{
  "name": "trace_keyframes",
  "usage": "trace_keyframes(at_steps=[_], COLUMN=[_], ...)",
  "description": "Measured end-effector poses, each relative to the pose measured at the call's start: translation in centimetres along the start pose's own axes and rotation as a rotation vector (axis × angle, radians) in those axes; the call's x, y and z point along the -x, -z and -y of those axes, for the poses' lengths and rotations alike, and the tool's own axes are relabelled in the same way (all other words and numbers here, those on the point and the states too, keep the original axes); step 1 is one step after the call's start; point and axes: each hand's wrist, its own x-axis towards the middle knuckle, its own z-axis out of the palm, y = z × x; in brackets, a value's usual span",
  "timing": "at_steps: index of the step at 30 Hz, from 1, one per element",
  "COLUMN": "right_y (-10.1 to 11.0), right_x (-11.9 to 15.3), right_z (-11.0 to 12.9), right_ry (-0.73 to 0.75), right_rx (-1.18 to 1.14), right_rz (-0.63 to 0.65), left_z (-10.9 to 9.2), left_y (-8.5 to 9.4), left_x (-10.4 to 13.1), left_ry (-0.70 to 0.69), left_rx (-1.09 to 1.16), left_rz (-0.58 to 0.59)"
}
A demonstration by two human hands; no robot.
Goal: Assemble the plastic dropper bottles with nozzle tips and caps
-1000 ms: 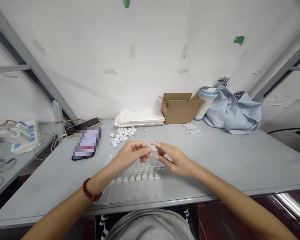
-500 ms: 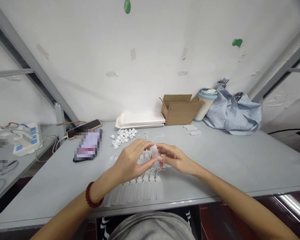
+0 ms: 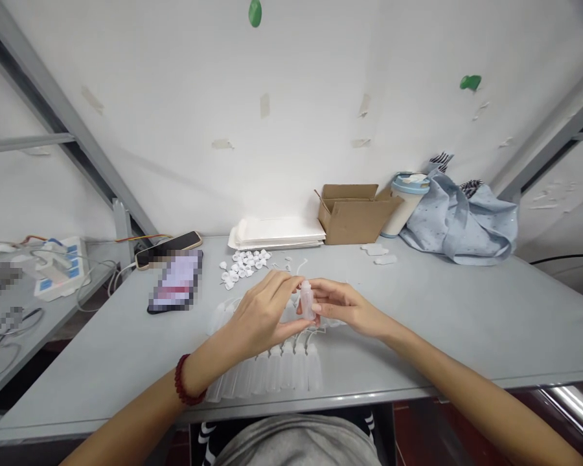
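Observation:
Between my two hands a small translucent plastic bottle (image 3: 307, 301) is held upright above the table, with a thin curved tube sticking up at its top. My left hand (image 3: 267, 309) pinches it, fingers at the neck and thumb near the base. From the other side my right hand (image 3: 342, 305) grips its body with thumb and fingers. Under and in front of the hands lie rows of similar bottles (image 3: 287, 367) with thin bent tubes, partly hidden by my left hand. Beyond my left hand is a loose heap of small white caps (image 3: 245, 264).
White flat packages (image 3: 278, 232), an open cardboard box (image 3: 354, 220), a lidded cup (image 3: 402, 206) and a blue cloth bag (image 3: 461, 226) stand along the wall. Two phones (image 3: 177, 281) lie left. White pieces (image 3: 383, 259) lie right of the caps. A power strip (image 3: 61, 268) is far left.
The held bottle is lower in the left fingers' grip and shows more of its body. The whole view has shifted slightly, moving the scene a little to the right.

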Motion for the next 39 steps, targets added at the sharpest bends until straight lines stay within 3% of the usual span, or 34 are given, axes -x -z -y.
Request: trace_keyframes(at_steps=[9, 21, 39], right_y=[-0.7, -0.1, 0.1], right_x=[0.3, 0.2, 0.2], right_z=[-0.1, 0.8, 0.4], right_ry=[0.028, -0.045, -0.021], right_rx=[0.19, 0.087, 0.094], right_rz=[-0.173, -0.068, -0.043], left_z=[-0.6, -0.6, -1.2], left_y=[0.1, 0.7, 1.0], left_x=[-0.3, -0.1, 0.0], left_ry=[-0.112, 0.012, -0.003], left_rx=[-0.13, 0.069, 0.094], left_rz=[-0.001, 0.14, 0.155])
